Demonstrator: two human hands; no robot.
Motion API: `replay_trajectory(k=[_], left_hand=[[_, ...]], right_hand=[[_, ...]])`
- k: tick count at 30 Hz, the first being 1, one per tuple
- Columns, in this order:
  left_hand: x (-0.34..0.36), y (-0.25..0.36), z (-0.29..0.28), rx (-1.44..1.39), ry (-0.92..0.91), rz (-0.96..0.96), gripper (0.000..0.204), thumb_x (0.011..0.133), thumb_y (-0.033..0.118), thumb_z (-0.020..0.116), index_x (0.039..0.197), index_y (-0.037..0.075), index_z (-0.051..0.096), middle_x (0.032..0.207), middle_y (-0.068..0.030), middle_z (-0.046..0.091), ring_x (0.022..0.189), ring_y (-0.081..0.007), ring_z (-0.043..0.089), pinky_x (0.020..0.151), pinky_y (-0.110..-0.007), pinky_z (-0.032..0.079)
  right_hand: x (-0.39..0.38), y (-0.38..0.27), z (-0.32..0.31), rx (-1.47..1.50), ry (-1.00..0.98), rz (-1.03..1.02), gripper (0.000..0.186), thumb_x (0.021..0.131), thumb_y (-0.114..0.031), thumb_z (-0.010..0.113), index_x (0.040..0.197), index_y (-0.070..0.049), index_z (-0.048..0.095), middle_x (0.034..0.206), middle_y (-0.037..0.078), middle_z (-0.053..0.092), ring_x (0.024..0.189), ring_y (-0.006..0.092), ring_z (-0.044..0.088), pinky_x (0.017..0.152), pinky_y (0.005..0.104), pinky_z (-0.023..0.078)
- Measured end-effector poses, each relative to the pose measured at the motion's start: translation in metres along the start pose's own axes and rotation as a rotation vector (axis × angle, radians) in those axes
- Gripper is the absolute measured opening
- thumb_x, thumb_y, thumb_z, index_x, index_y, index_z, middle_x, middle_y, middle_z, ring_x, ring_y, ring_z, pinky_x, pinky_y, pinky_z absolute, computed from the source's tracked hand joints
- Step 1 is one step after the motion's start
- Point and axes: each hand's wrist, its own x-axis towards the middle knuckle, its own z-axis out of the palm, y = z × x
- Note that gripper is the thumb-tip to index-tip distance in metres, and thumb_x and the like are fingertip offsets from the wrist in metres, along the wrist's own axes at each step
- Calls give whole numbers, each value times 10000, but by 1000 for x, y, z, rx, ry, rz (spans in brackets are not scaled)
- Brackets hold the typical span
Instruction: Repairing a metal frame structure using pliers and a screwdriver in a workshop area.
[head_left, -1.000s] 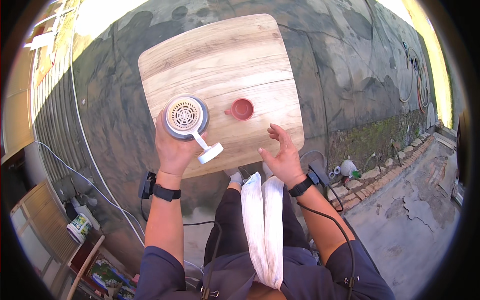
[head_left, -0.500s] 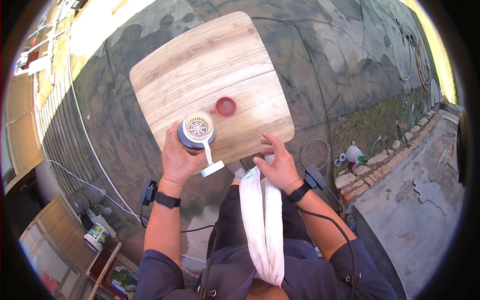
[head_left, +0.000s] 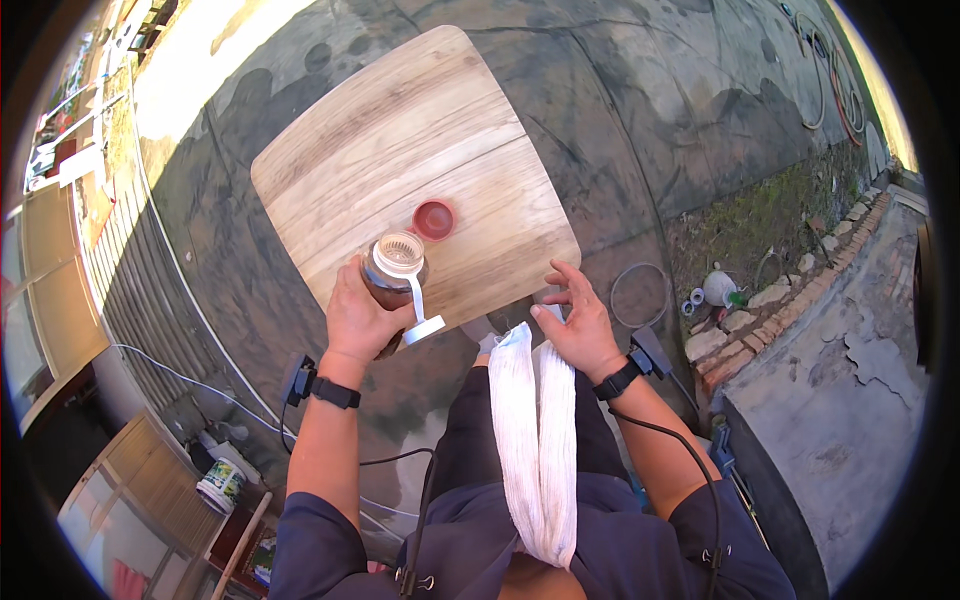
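Note:
My left hand (head_left: 358, 322) is wrapped around a bottle (head_left: 388, 290) with dark contents. Its cream strainer (head_left: 398, 250) sits in the open mouth, and a white cap (head_left: 425, 330) dangles from a strap. The bottle is over the near left part of a light wooden table (head_left: 380, 120). A small red mug (head_left: 434, 219) stands just behind it on the tabletop. My right hand (head_left: 578, 325) hovers by the table's near right corner, fingers apart and curved, holding nothing. A white cloth (head_left: 515, 440) hangs in front of my body between my forearms.
A hose (head_left: 818, 80) lies coiled at far right. A row of bricks (head_left: 752, 340) borders mossy ground beside grey concrete. A white bucket (head_left: 220, 485) stands lower left near wooden panels (head_left: 125, 470). Cables run along my arms and over the ground at left.
The view has shifted, so the table and mug appear further left. The bottle, still in my left hand, now shows more of its side. My right hand remains open.

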Motion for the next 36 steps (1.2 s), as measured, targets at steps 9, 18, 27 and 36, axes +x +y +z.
replay_trajectory(k=[9, 18, 27, 36], left_hand=[[3, 9, 4, 90, -55, -20, 698, 542, 325, 809, 1081, 28, 481, 1037, -188, 555, 978, -368, 577, 840, -417, 482], [3, 9, 6, 120, -97, -44, 704, 561, 331, 795, 1108, 9, 489, 1043, -200, 568, 979, -365, 583, 845, -415, 484], [1, 8, 9, 122, -92, -32, 725, 561, 335, 787, 1131, 1, 491, 1057, -202, 568, 991, -364, 581, 858, -409, 481], [-2, 12, 7, 138, -86, -37, 720, 564, 342, 786, 1126, 0, 494, 1051, -194, 567, 994, -358, 582, 863, -406, 480]], right_hand=[[1, 1, -2, 88, -18, 22, 664, 773, -191, 718, 1355, -114, 407, 1147, 128, 577, 905, 224, 648, 737, 337, 528], [2, -2, -8, 52, -26, 25, 668, 776, -186, 715, 1361, -122, 398, 1144, 130, 580, 906, 226, 651, 750, 347, 528], [0, 2, -11, 58, -21, 25, 660, 777, -186, 710, 1356, -124, 399, 1153, 133, 575, 908, 230, 652, 757, 350, 528], [-2, 1, -12, 58, -20, 27, 653, 777, -175, 705, 1352, -129, 398, 1141, 134, 574, 901, 236, 654, 755, 353, 528]])
